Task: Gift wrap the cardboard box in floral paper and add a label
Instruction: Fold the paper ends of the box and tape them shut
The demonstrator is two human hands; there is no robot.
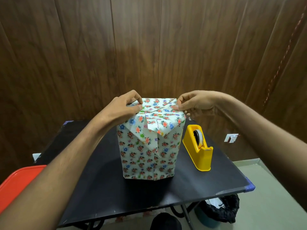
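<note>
Box (149, 153) top: left hand (123, 105) and right hand (193, 103) pinch paper folds.

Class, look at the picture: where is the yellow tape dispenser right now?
The yellow tape dispenser stands on the black table, just right of the wrapped box, below the right hand.

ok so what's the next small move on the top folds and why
Probably fold the front flap up flat and tape it: it hangs loose over the box front while the left hand and right hand pinch the top corners. The tape dispenser sits beside the right hand.
</note>
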